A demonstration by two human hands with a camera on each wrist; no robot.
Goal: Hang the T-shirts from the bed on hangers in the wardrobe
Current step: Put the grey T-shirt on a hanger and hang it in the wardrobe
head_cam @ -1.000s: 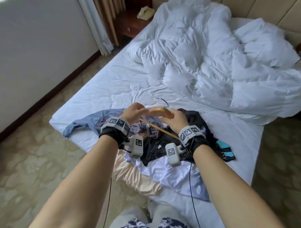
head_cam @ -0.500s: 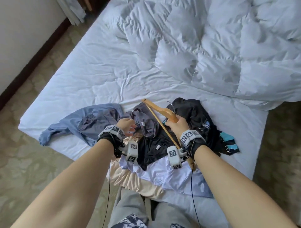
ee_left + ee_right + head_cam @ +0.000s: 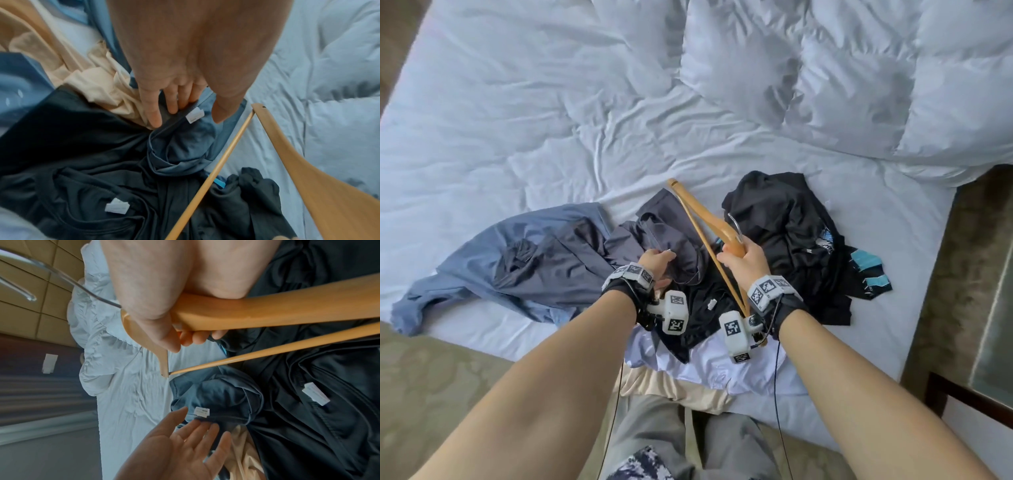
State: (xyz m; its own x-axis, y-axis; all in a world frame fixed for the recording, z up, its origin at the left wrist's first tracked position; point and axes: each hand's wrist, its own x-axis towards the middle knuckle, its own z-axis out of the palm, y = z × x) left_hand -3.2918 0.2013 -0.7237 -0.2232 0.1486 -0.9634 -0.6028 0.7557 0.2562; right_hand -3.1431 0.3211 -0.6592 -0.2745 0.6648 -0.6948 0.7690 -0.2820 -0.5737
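The right hand [image 3: 744, 258] is clenched round the neck of the wooden hanger [image 3: 702, 219], just below its metal hook [image 3: 734, 222], with the far tip raised toward the upper centre of the head view; the left hand [image 3: 655, 265] is released, its fingers [image 3: 153, 113] straight and resting at the collar of the grey-blue T-shirt [image 3: 671, 236] (the white label [image 3: 194, 115] sits just beside the thumb). That shirt lies crumpled at the centre of the pile on the bed [image 3: 517, 120], with a black T-shirt [image 3: 784, 219] to its right and a pale blue garment [image 3: 524, 260] spread toward the left of the frame; whether the collar is already lifted clear of the cloth below is hard to tell. The step in hand, as I judge it, is opening the neck; the left fingers should pinch one layer of the collar only and hold it wide, so that the hanger's tip enters the neckline and not a sleeve, and the hanger should be fed in one shoulder at a time.
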